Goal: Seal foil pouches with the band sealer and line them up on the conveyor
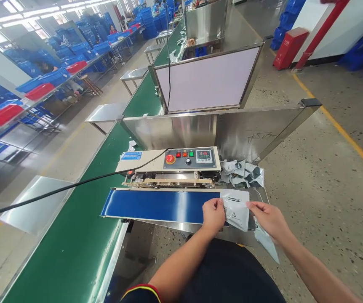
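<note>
White pouch, printed side up, lies at the right end of the blue belt, spread between both hands. Left hand: thumb and bent forefinger pinch the pouch's left edge, remaining fingers curled in; position over the near right corner of the belt. Right hand: beyond the belt's right end, thumb and forefinger nearly closed on the pouch's right edge, other fingers folded. Second pouch hangs below the right hand, to the right of the belt; probably tucked in the folded fingers, but the hand hides the contact. Heap of pouches: behind the belt's right end. Cream machine with lit display stands along the belt's far side. Green conveyor runs by the belt's left end.
</note>
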The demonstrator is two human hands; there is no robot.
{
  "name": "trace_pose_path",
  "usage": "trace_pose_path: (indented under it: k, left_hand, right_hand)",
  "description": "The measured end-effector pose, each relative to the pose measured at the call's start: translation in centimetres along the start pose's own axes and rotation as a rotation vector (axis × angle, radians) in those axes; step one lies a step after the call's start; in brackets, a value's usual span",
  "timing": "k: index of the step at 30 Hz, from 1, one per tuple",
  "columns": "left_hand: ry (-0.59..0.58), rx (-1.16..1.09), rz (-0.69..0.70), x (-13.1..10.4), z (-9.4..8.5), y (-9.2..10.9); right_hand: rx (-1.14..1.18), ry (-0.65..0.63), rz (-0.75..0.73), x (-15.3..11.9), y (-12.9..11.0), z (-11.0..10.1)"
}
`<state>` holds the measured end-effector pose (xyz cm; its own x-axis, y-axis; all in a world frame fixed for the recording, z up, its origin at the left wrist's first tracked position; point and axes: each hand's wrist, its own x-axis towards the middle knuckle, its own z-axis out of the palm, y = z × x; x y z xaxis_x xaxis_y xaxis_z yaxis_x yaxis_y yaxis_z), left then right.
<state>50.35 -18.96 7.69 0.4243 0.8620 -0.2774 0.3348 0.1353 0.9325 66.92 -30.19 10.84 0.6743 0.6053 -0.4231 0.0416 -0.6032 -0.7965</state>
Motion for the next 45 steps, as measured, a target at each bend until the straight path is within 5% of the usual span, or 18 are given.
trace_pose_path:
  k: [4,7,12,17,19,22,24,28,33,36,39,42,45]
  left_hand:
    - [0.025,-0.119,-0.153,2.3,0.0,-0.8]
    - [0.079,-0.178,-0.249,3.9,-0.7,-1.0]
    - [0.117,-0.211,-0.309,4.9,-5.0,-0.7]
    - [0.369,0.072,0.061,0.7,-9.6,0.4]
    - [0.312,0.120,0.244,-1.7,-9.1,1.0]
    - [-0.068,0.077,0.413,-4.0,-6.0,2.0]
    - [-0.197,0.026,0.425,-4.2,-4.0,2.6]
    - [-0.181,-0.143,0.267,-3.2,-2.3,4.1]
    - [-0.211,-0.207,0.172,-2.7,-1.9,5.8]
    - [-0.163,-0.182,0.133,-2.7,-0.9,5.5]
    - [-0.023,-0.252,-0.054,-1.8,0.5,3.9]
    - [0.074,-0.414,-0.308,0.1,1.6,2.1]
    - [0.146,-0.540,-0.414,2.1,1.5,1.1]
  right_hand:
    - [-0.069,-0.085,0.135,3.2,-0.6,-0.2]
    - [-0.072,-0.138,0.156,5.2,-2.2,1.5]
    - [-0.080,-0.223,0.128,6.5,-3.9,5.2]
    - [-0.006,-0.225,0.053,3.4,-3.8,5.7]
    - [0.143,-0.088,0.020,1.6,-4.1,5.7]
    - [0.414,0.093,0.000,0.0,-5.2,6.0]
    - [0.565,0.072,-0.050,0.1,-5.9,5.5]
    - [0.673,-0.073,-0.170,0.8,-5.3,2.3]
    - [0.369,-0.209,-0.142,-0.8,-2.4,-0.8]
    - [0.249,-0.068,-0.134,-1.6,-1.1,-0.8]
    - [0.234,0.051,-0.021,-0.9,-0.3,-0.4]
    - [0.424,0.019,0.176,0.8,0.1,0.7]
    - [0.520,-0.057,0.249,2.6,-0.2,2.8]
